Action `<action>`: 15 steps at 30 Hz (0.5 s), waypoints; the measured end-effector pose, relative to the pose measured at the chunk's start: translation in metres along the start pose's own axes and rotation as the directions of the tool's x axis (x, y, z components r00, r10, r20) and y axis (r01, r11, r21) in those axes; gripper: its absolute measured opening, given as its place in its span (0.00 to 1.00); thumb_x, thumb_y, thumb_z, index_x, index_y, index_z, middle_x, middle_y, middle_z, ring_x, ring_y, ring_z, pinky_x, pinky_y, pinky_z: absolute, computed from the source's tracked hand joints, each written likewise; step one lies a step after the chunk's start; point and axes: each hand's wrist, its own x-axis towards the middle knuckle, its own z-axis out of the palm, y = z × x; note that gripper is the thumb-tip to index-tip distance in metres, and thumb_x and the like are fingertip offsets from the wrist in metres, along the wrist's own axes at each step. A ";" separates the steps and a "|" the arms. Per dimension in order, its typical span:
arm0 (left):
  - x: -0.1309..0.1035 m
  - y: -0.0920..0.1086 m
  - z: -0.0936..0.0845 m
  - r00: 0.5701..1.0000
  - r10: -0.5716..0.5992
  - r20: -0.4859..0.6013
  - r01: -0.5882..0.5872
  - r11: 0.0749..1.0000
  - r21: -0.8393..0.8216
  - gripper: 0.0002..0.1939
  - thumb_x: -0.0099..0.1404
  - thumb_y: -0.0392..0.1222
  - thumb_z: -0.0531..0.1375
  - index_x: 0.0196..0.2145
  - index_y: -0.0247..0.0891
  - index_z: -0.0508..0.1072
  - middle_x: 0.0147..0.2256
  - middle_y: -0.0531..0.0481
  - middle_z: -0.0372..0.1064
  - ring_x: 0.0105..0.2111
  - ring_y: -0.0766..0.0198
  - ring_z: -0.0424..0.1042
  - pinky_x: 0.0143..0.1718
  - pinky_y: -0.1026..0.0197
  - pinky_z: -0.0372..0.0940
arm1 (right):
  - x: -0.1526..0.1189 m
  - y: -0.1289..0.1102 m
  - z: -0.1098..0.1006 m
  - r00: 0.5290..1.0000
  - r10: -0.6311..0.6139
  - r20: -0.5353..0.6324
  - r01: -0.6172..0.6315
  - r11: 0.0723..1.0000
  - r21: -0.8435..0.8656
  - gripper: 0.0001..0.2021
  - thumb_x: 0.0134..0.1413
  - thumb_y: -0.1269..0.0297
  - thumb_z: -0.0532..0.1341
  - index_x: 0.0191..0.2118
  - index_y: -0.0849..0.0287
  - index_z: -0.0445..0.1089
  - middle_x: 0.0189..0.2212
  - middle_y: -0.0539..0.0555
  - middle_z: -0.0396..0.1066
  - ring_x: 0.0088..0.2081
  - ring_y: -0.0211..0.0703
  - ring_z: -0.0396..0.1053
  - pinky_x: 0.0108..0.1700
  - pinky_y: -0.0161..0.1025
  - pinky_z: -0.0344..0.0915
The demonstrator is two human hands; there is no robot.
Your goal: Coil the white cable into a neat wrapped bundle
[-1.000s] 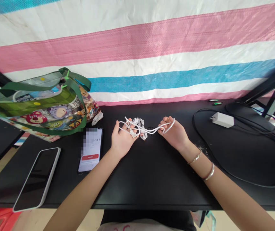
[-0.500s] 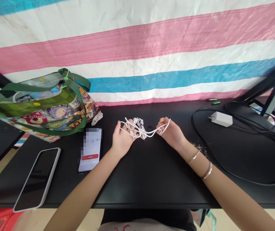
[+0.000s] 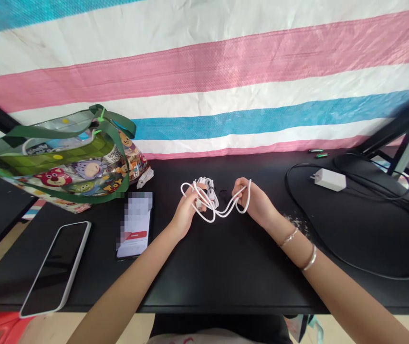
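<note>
A white cable (image 3: 222, 213) runs in loose loops between my two hands above the black table. My left hand (image 3: 187, 208) is closed on its looped part, with a white plug end showing by the fingers. Just beyond those fingers is a coiled white bundle (image 3: 209, 185) with a dark tie; whether it touches my hand is hard to tell. My right hand (image 3: 249, 196) pinches the other side of the cable, and a loop hangs from its curled fingers. A small dark ring (image 3: 223, 194) lies on the table between the hands.
On the left are a clear cartoon bag (image 3: 82, 167) with green straps, a lit phone (image 3: 135, 229) and a dark-screened phone (image 3: 57, 267). To the right lie a white adapter (image 3: 330, 179), a black cable (image 3: 319, 239) and small green items (image 3: 321, 155). Striped sheeting (image 3: 207, 71) hangs behind.
My left hand has turned and its fingers have closed more around the cable. The cable loops between my hands now hang lower, towards me. My right hand has shifted only slightly.
</note>
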 end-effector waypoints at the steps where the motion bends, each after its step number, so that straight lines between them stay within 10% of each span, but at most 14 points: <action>1: 0.000 -0.001 -0.001 1.000 0.013 0.017 -0.013 1.000 0.028 0.08 0.61 0.35 0.55 0.28 0.36 0.73 0.18 0.55 0.63 0.17 0.70 0.61 0.23 0.67 0.57 | -0.001 0.000 0.001 0.999 -0.025 -0.030 0.024 1.000 -0.015 0.13 0.43 0.52 0.62 0.22 0.55 0.62 0.14 0.44 0.53 0.19 0.36 0.56 0.23 0.34 0.57; 6: -0.001 -0.003 -0.002 0.995 0.074 0.068 -0.082 0.990 0.116 0.05 0.58 0.34 0.58 0.26 0.36 0.72 0.17 0.55 0.64 0.17 0.70 0.61 0.24 0.66 0.56 | -0.009 -0.004 0.009 0.964 -0.246 -0.105 0.220 0.952 -0.211 0.16 0.44 0.48 0.63 0.23 0.55 0.64 0.16 0.45 0.57 0.20 0.36 0.55 0.24 0.35 0.55; 15: -0.001 -0.003 -0.002 0.989 0.123 0.083 -0.134 0.981 0.142 0.03 0.55 0.34 0.62 0.24 0.36 0.72 0.16 0.55 0.63 0.18 0.70 0.60 0.20 0.68 0.52 | -0.022 -0.009 0.017 0.886 -0.365 0.285 0.461 0.640 -0.615 0.09 0.55 0.59 0.57 0.26 0.56 0.65 0.22 0.50 0.66 0.24 0.39 0.61 0.28 0.36 0.58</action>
